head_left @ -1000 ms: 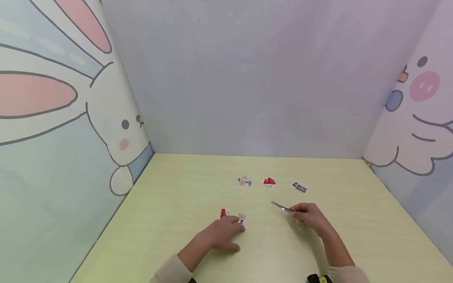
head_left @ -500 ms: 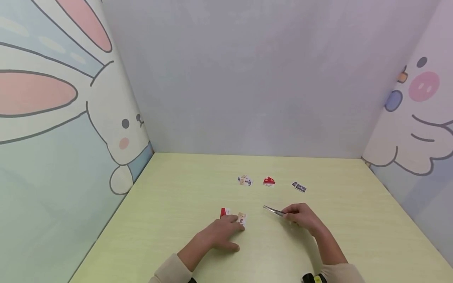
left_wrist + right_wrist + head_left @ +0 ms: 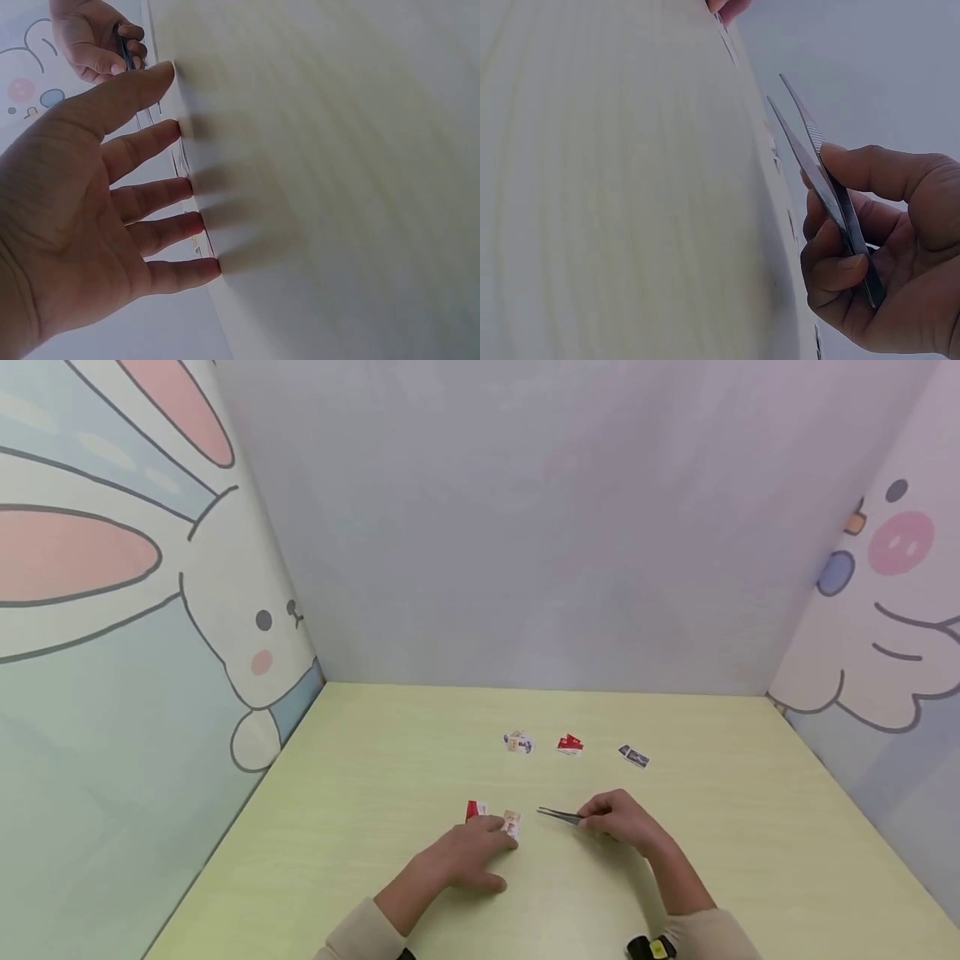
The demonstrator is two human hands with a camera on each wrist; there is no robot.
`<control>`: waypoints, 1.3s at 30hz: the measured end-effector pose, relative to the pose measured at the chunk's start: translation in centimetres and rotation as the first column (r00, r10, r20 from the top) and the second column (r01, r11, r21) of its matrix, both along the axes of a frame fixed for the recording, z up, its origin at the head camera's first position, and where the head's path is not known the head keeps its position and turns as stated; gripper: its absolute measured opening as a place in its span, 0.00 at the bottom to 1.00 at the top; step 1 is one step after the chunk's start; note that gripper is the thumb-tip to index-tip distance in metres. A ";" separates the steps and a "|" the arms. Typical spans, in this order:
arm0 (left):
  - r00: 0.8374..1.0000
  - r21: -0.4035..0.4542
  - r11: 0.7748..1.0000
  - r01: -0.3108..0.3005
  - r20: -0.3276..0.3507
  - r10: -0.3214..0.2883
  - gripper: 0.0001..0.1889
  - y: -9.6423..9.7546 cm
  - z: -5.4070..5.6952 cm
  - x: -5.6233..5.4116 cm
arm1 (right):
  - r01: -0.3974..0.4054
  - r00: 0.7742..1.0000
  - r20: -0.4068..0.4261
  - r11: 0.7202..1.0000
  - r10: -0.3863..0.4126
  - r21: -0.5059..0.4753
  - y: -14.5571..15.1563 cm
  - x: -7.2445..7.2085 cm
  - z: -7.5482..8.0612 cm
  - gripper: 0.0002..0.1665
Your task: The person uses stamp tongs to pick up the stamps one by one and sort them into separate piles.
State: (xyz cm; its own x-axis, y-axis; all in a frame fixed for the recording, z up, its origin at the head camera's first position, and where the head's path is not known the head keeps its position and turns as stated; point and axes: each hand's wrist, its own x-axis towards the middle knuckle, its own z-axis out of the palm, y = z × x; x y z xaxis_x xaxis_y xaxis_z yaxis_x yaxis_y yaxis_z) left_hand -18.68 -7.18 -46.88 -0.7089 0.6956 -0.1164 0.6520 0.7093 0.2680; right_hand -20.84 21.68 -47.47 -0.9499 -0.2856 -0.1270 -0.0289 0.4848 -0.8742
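Observation:
My left hand [image 3: 468, 853] rests on the table with fingers spread, fingertips on the surface in the left wrist view. Its fingers partly cover a red-and-white card [image 3: 475, 810] and a beige picture card [image 3: 512, 823]. My right hand [image 3: 618, 818] holds metal tweezers [image 3: 557, 815] between thumb and curled fingers. The tweezers [image 3: 829, 187] point left, their tips apart with nothing between them, a short way right of the beige card. In the right wrist view the tweezers' rear end lies inside the palm.
Farther back lie three small groups of cards: beige-and-blue cards [image 3: 518, 742], red cards [image 3: 570, 745] and dark cards [image 3: 634, 756]. The pale yellow table [image 3: 375, 743] meets a grey back wall [image 3: 540, 527] and cartoon-printed side walls.
My right hand has carried the tweezers left and slightly toward me, nearer to the beige card. The left hand and the cards stay in place.

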 end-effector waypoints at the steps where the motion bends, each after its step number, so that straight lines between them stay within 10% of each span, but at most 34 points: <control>1: 1.000 -0.001 1.000 0.000 -0.001 0.000 0.25 0.0 0.1 0.0 | -0.002 1.000 0.001 1.000 0.002 0.000 -0.2 -0.1 0.1 0.08; 39: 0.999 0.001 1.000 0.003 0.038 -0.003 0.26 -0.1 -0.2 -0.6 | -0.086 0.996 -0.018 0.996 0.086 0.034 -2.9 -1.9 -0.8 0.06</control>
State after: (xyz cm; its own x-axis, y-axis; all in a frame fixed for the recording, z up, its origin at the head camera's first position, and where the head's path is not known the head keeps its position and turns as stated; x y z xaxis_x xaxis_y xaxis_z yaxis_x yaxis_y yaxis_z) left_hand -19.25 -7.28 -47.03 -0.7018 0.6979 -0.1427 0.6436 0.7071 0.2928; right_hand -22.70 18.82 -48.26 -0.9244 -0.3623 -0.1192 -0.0890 0.5088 -0.8563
